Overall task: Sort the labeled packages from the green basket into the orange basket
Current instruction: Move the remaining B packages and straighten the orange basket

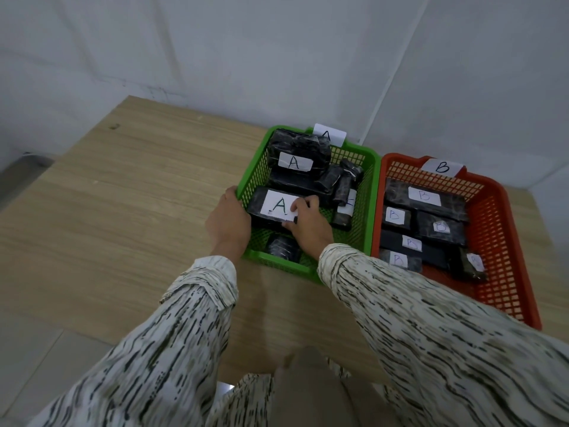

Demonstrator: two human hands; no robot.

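**Q:** Taking the largest items first, what could go wrong from here?

**A:** The pale wood-grain counter carries a green plastic mesh basket and an orange plastic mesh basket, set wall to wall. The task's thing, a flat black film-wrapped package with a white paper label marked A, sits in the green basket by its left wall. The green basket's white card reads A and the orange basket's card reads B, so carrying this package across would probably mis-sort it. A hold at one end could also let the slick film twist free.

**Q:** And the grip?

**A:** The right hand pinches the package's right end, fingers over the label's edge and thumb below. The left hand lies against the green basket's outer left wall. Its fingers are hidden, so its grip cannot be told.

**Q:** What do the baskets hold?

**A:** In the green basket, a bulky black bundle marked A sits at the back, with several smaller dark parcels around it. One of these, the small parcel at the near wall, shows no label. In the orange basket, six black B packages lie flat.
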